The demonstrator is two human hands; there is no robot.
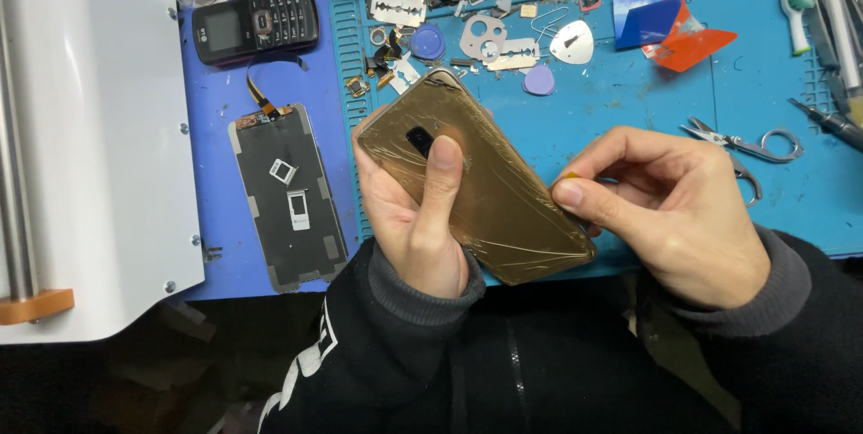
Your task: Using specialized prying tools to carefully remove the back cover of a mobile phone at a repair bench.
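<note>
Phone repair bench: blue work mat point(629, 110) littered with razor blades point(398, 9), plastic picks point(572, 42), scissors point(746, 142), small loose parts; detached screen panel point(288, 196) lying beside it.

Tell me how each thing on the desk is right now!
Gold phone: back up, cracked, held tilted above the mat.
Left hand: gripping the gold phone, thumb on its back.
Right hand: pinching a small pick at the phone's edge.
Black screen panel: lying flat, two small trays on it.
Keypad phone: lying flat, screen dark.
Scissors: lying shut.
</note>
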